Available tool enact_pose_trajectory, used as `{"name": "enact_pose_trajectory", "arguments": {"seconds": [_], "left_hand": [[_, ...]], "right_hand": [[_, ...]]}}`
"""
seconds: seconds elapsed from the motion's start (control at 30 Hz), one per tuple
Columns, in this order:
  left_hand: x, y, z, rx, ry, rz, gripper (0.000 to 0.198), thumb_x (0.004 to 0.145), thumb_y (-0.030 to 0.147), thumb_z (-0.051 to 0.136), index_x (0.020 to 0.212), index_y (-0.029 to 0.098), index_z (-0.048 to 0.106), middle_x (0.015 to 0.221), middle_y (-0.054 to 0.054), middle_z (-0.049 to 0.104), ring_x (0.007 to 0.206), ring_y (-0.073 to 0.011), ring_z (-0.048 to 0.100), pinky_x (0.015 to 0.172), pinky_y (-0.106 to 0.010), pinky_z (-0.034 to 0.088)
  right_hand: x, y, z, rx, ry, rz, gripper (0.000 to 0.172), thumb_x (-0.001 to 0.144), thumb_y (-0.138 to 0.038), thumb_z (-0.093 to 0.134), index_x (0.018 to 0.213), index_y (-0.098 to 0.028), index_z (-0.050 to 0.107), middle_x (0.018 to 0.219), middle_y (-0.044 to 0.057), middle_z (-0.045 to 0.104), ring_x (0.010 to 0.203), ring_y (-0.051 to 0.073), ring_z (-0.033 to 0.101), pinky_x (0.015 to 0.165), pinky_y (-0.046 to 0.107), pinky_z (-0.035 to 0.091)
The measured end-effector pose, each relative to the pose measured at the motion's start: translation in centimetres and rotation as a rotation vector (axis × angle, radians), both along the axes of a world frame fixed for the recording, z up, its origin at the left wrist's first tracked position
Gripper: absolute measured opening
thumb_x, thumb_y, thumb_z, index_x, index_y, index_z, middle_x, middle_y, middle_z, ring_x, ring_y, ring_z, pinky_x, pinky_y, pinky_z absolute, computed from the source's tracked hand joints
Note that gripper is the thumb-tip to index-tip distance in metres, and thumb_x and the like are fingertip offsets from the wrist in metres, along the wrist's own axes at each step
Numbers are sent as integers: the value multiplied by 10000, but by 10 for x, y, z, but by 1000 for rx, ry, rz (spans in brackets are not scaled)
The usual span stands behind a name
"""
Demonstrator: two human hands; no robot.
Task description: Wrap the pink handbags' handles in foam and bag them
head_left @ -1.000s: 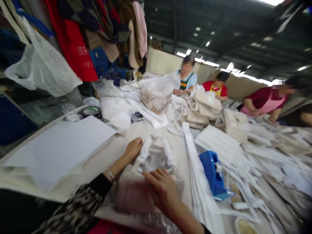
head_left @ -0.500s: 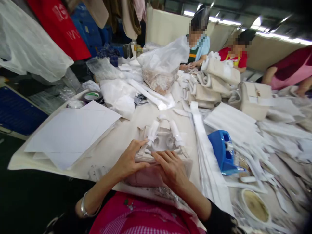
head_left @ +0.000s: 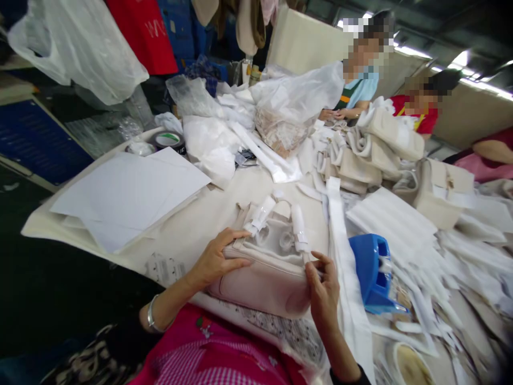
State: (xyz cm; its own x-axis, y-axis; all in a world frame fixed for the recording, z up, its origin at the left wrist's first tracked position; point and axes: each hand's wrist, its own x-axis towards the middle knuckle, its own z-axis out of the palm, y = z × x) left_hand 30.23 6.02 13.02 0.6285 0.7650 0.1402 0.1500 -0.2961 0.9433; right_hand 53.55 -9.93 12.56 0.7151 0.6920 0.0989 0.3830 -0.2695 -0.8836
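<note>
A pale beige handbag rests on the covered table just in front of me. White wrapping covers parts of its handle, and clear plastic shows around its top. My left hand grips the bag's upper left corner, thumb on the front face and fingers over the top edge. At the upper right corner, my right hand has its thumb and fingers pinched on the bag's edge by the handle end.
White sheets lie at left beside a roll of tape. To the right are a blue tape dispenser, white strips and a round tub. Beige bags are piled further back, near co-workers.
My right hand has moved from the middle of the bag's top edge to its right corner, uncovering the front. The left hand stays on the left corner. The view has shifted left.
</note>
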Motion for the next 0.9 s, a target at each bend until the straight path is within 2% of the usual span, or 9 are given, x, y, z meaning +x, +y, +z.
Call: {"name": "enact_pose_trajectory", "arguments": {"seconds": [0.07, 0.17, 0.27, 0.37, 0.43, 0.57, 0.67, 0.8, 0.9], "left_hand": [[0, 0, -1, -37, -9, 7, 611, 702, 397, 806, 1255, 265, 583, 1141, -35, 616, 1065, -218, 576, 983, -321, 421], [0, 2, -2, -80, -36, -23, 645, 704, 413, 801, 1277, 251, 554, 1175, -50, 612, 1094, -231, 575, 1006, -343, 417], [0, 4, -2, -66, -74, -61, 666, 703, 412, 803, 1290, 247, 534, 1212, -51, 597, 1133, -237, 560, 1035, -365, 405], [-2, 4, -3, -19, -95, -75, 697, 686, 408, 818, 1294, 254, 514, 1249, -50, 570, 1157, -238, 539, 1043, -373, 402], [-5, 1, -5, 14, -101, -30, 759, 644, 421, 844, 1291, 236, 493, 1230, -65, 553, 1137, -245, 535, 1021, -379, 418], [-12, -8, -17, 91, -173, 123, 740, 602, 468, 858, 1186, 196, 495, 1145, -79, 513, 1093, -254, 509, 977, -392, 438], [-13, -12, -29, 163, -240, 184, 656, 613, 520, 836, 1086, 189, 525, 1089, -74, 495, 1072, -253, 484, 960, -399, 433], [-9, -11, -38, 215, -271, 174, 624, 614, 576, 810, 1005, 177, 532, 1021, -68, 504, 986, -236, 482, 886, -380, 443], [-7, -9, -38, 245, -276, 149, 586, 657, 609, 764, 970, 177, 523, 970, -67, 533, 933, -228, 476, 851, -374, 439]], "right_hand": [[1, 1, 4, -55, -96, 56, 419, 912, -445, 521, 1242, -188, 507, 784, 2, 479, 695, 175, 492, 667, 312, 422], [5, 13, 24, -57, -501, 125, 473, 922, -386, 505, 1331, -151, 472, 994, 111, 557, 953, 274, 529, 867, 457, 426], [-1, 39, 50, -27, -701, 436, 350, 940, -277, 467, 1255, -171, 577, 1220, 160, 551, 1144, 288, 496, 970, 459, 401], [-19, 73, 69, -149, -551, 864, 257, 948, -208, 446, 1062, -205, 677, 1015, 86, 668, 918, 193, 617, 812, 306, 466], [-33, 94, 74, -271, -523, 982, 224, 923, -189, 478, 922, -213, 701, 839, 42, 683, 751, 160, 620, 698, 263, 441], [-52, 117, 69, -453, -578, 998, 226, 880, -191, 510, 706, -206, 654, 579, -16, 586, 540, 114, 517, 547, 234, 318], [-60, 121, 60, -477, -605, 953, 287, 859, -197, 514, 576, -182, 560, 486, -34, 477, 483, 90, 441, 518, 232, 251], [-71, 124, 56, -413, -603, 791, 325, 841, -209, 519, 520, -171, 477, 460, -46, 410, 462, 78, 387, 507, 229, 232], [-75, 118, 58, -423, -660, 738, 322, 877, -240, 492, 562, -183, 530, 467, -39, 468, 453, 94, 420, 501, 234, 257]]}}
